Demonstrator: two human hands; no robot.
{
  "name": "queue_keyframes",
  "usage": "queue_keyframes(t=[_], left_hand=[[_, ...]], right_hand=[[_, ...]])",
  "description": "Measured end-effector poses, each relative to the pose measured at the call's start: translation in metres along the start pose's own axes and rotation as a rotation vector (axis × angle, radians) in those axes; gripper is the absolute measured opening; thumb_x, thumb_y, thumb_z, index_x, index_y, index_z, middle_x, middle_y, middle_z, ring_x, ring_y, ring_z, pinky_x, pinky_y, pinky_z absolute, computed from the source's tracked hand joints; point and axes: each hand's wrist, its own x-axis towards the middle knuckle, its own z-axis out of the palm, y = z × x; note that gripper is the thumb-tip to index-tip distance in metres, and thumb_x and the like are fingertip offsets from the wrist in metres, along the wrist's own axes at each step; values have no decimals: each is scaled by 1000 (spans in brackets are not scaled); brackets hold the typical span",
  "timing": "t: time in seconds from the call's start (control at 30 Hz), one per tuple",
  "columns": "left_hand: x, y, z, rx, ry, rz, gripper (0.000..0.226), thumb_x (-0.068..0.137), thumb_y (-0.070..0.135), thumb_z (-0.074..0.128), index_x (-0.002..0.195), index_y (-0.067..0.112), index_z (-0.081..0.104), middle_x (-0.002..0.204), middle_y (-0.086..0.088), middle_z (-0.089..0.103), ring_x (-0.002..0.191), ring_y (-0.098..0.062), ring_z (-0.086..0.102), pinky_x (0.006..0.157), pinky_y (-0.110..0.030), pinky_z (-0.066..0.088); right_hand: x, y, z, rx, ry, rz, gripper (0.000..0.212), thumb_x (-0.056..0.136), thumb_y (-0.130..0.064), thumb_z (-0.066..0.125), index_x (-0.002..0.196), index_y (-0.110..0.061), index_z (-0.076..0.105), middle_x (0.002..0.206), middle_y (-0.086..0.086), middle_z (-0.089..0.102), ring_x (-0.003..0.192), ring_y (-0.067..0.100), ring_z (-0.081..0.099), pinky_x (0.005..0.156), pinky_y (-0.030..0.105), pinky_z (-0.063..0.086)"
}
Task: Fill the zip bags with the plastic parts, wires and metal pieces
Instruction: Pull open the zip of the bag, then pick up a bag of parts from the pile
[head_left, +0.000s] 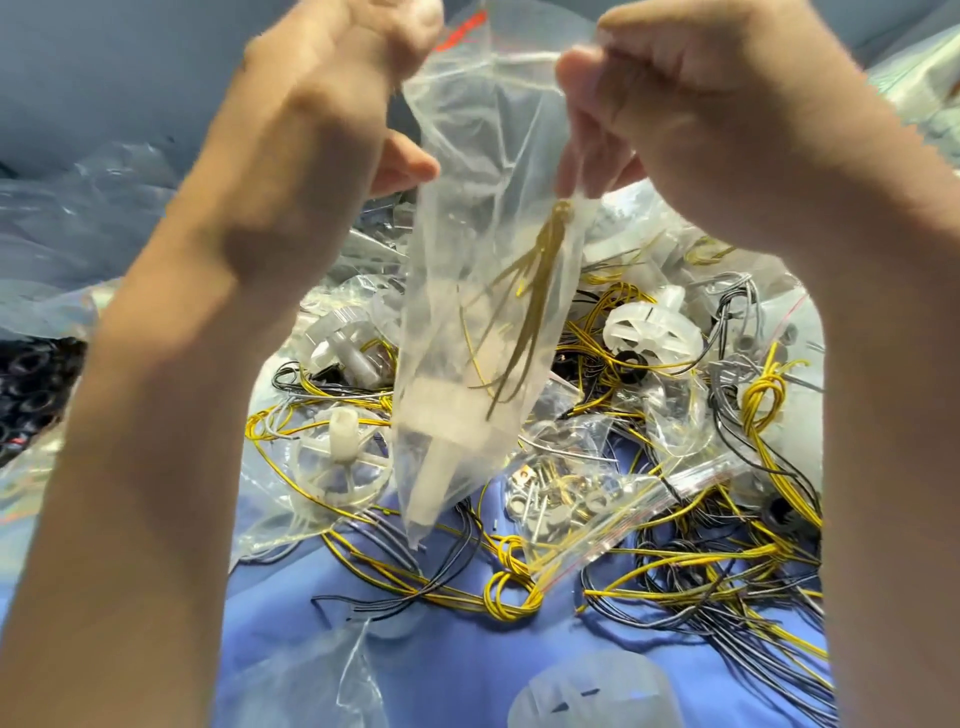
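Note:
I hold a clear zip bag with a red strip up in front of me, hanging mouth upward. My left hand pinches its top left edge and my right hand pinches the top right edge. Inside the bag a bundle of yellow wires hangs from near my right fingers, and a white plastic part lies at the bottom. Below, on the blue cloth, lies a heap of yellow, black and grey wires, white plastic wheels, and a zip bag of metal pieces.
Crumpled clear bags are piled at the left, with black rings beneath them. More filled bags lie at the upper right. A translucent plastic part sits at the bottom edge.

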Motion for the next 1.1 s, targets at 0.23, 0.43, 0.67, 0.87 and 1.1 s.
queue_keyframes(t=[0.23,0.43,0.67,0.87,1.1], left_hand=[[-3,-11,5,266,-267,-97,77,68,67,56,135,29,45,105,16,63,87,2,66,91,-33,51],[-12,-13,11,500,-534,-103,37,68,58,72,88,28,69,90,9,73,85,-4,67,88,-31,52],[-4,-16,7,535,-110,29,30,65,36,52,72,9,62,72,-12,64,67,-25,55,62,-32,44],[-19,2,-12,263,-670,206,28,86,46,56,93,22,68,82,8,73,65,-7,68,62,-16,49],[-1,-26,-22,722,-435,16,25,78,45,50,89,29,66,82,11,71,80,-11,67,83,-36,51]], right_hand=[[0,3,-1,2,153,56,46,96,-33,33,64,-11,59,72,16,67,68,29,63,75,49,52],[3,6,-1,97,239,107,42,92,-30,34,58,-13,53,70,17,66,66,26,64,72,48,53],[3,3,1,121,150,86,43,93,-32,36,83,2,61,78,7,67,79,25,67,80,52,51],[-1,12,-10,30,45,202,27,81,-28,52,93,-10,68,86,9,68,85,27,62,72,37,50],[-7,12,-10,-294,-330,249,37,86,-3,49,81,-33,70,72,-6,62,48,-3,49,37,13,29]])
